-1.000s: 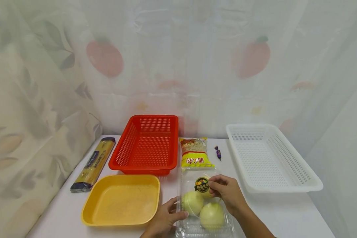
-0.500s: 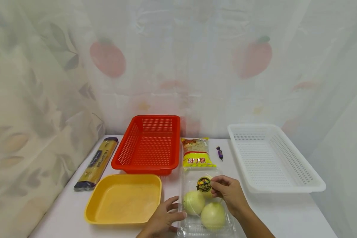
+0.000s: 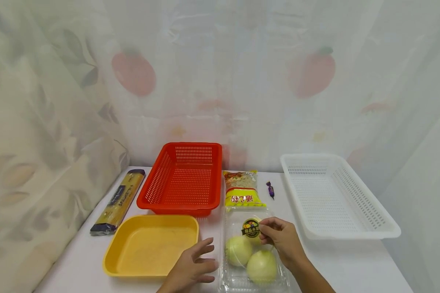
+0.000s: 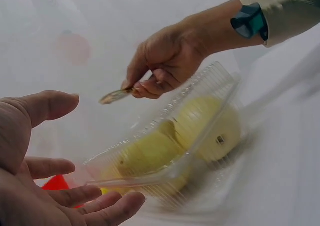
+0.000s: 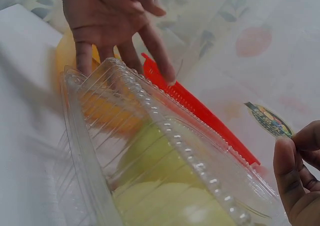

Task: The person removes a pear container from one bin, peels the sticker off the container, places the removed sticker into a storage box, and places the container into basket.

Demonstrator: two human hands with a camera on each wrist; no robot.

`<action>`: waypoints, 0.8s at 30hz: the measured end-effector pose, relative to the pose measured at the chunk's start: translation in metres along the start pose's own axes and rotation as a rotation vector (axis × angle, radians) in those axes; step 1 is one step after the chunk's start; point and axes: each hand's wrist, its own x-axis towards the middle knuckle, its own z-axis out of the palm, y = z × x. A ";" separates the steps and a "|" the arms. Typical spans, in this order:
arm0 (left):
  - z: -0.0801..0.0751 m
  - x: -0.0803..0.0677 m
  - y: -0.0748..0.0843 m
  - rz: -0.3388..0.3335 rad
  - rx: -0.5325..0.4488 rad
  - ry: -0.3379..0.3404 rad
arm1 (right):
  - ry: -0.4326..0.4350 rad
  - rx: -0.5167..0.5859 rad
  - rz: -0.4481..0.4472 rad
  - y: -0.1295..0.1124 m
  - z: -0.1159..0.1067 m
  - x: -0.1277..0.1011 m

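Head view shows my right hand (image 3: pixel 280 240) pinching the round sticker (image 3: pixel 251 228) over the far end of the clamshell (image 3: pixel 254 276), thumb and forefinger tight on its edge. My left hand (image 3: pixel 190 268) hangs just left of the clamshell with fingers spread and relaxed, holding nothing and not touching the plastic; the left wrist view confirms a gap between my fingertips (image 4: pixel 127 203) and the lid.

The clamshell sits at the near edge of the table (image 3: pixel 352 260), just right of the yellow tray (image 3: pixel 150 246). Behind it lies a noodle packet (image 3: pixel 242 189), with the red basket (image 3: pixel 183 179) behind and to the left, and the white basket (image 3: pixel 333 195) to the right. Inside the clamshell are pale round fruit (image 3: pixel 261 266); I count at least two, a third partly hidden by the sticker.

My worry: with nothing bracing the clamshell, a pull on the sticker could drag or tip the light box, or pop the lid and let the fruit roll toward the table edge. The sticker could also tear if I peel at a steep angle.

The clamshell's long axis runs from me toward the noodle packet, lid face up. In the right wrist view the sticker (image 5: pixel 270 120) looks lifted off the lid, face toward the camera.
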 end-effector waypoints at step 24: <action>-0.058 -0.042 0.030 0.201 -0.191 0.195 | 0.013 0.021 -0.012 0.001 0.002 0.001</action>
